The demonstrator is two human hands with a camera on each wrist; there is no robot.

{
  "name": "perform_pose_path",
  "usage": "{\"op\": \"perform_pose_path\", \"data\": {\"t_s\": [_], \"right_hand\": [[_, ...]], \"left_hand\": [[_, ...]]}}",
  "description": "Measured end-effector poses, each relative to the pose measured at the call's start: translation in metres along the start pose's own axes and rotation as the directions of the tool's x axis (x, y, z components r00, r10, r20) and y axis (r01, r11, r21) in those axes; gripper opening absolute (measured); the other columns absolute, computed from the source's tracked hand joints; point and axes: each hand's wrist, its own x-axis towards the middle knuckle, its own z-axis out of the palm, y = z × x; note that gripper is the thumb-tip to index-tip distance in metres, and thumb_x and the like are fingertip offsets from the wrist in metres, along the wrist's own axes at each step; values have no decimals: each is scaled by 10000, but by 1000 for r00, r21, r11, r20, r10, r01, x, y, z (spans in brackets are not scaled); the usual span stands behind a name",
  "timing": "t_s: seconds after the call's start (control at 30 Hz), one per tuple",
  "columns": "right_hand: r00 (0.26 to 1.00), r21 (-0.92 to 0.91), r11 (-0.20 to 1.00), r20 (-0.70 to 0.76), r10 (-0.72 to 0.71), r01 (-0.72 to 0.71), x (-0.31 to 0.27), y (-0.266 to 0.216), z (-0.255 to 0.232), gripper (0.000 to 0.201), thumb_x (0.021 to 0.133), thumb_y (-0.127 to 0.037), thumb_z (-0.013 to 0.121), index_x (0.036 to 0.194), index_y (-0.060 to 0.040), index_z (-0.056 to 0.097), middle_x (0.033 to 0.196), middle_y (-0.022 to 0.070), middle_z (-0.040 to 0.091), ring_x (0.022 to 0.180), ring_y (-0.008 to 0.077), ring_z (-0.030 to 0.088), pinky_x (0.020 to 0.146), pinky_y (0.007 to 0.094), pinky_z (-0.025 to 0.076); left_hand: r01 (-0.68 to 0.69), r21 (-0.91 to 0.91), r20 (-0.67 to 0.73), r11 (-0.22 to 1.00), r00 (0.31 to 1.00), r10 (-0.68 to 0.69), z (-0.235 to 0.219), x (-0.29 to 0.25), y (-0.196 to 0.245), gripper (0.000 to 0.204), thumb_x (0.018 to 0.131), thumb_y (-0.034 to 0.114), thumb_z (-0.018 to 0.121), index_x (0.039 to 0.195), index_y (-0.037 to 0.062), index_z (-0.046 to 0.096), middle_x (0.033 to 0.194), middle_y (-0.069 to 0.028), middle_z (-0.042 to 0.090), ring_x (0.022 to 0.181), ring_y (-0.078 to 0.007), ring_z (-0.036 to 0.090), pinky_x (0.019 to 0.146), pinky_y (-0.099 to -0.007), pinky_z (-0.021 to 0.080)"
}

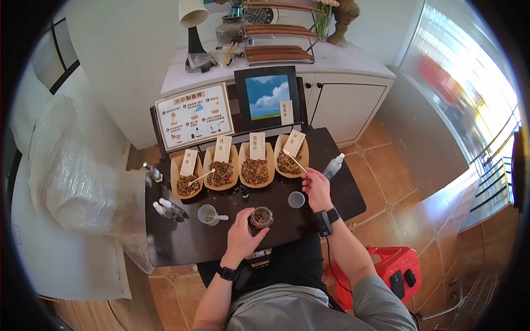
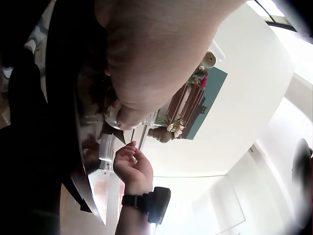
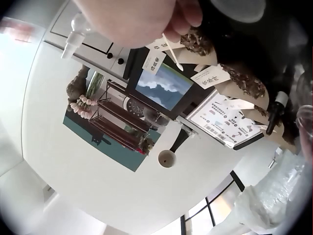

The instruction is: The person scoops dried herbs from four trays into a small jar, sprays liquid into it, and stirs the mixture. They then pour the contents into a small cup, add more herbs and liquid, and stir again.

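My left hand [image 1: 243, 237] holds a small glass jar [image 1: 261, 217] near the table's front edge, thumb and fingers round its sides. Dried brownish bits lie inside the jar. My right hand [image 1: 317, 190] pinches the end of a slender pale spoon [image 1: 297, 162] with a small rounded tip. The spoon reaches over the rightmost boat-shaped paper tray [image 1: 303, 144], which holds dried plant bits. In the right wrist view the spoon tip [image 3: 179, 67] shows beyond my fingers. More such trays stand to the left, among them one tray [image 1: 271, 151] with a label card [image 1: 257, 144].
A clear cup [image 1: 296, 199] stands between my hands; another cup [image 1: 208, 214] with a white spoon is at left. A dark dropper bottle [image 1: 244, 191] stands behind the jar. Spray bottles [image 1: 334, 165] are at the sides. An instruction board [image 1: 194, 117] and picture [image 1: 268, 95] stand behind.
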Motion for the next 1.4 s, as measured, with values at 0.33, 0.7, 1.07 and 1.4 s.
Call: {"op": "perform_pose_path", "data": {"t_s": [0.33,0.7,1.07,1.4], "right_hand": [[696,-811,243,257,-670,533,11,1,-19,164,983,-86,640,1107,-25,729,862,118,743,757,220,723,693,367,565],[980,-596,785,13,-198,167,5,-1,-13,223,979,-72,598,1113,26,746,829,74,749,653,120,662,586,272,523],[994,-316,943,-6,-112,104,3,-6,-20,232,1004,-57,570,1138,51,724,863,66,726,647,78,605,553,228,488],[570,-837,-45,410,-712,546,-12,-19,-24,180,941,-70,644,1072,-25,759,836,168,730,716,284,720,669,397,558]], "left_hand": [[-93,8,-61,996,994,94,4,0,-5,753,760,192,933,1385,68,532,1319,-105,623,643,-170,594,612,-310,533],[-102,15,-66,995,993,103,3,0,-5,748,766,193,929,1385,63,531,1338,-102,619,633,-171,589,604,-303,529],[-99,24,-61,995,993,100,3,-1,-5,757,764,197,932,1389,67,527,1339,-102,619,640,-172,591,613,-312,534],[-46,17,-27,999,999,46,-1,0,2,724,786,223,913,1373,51,526,1348,-123,623,693,-230,638,678,-359,558]]}}
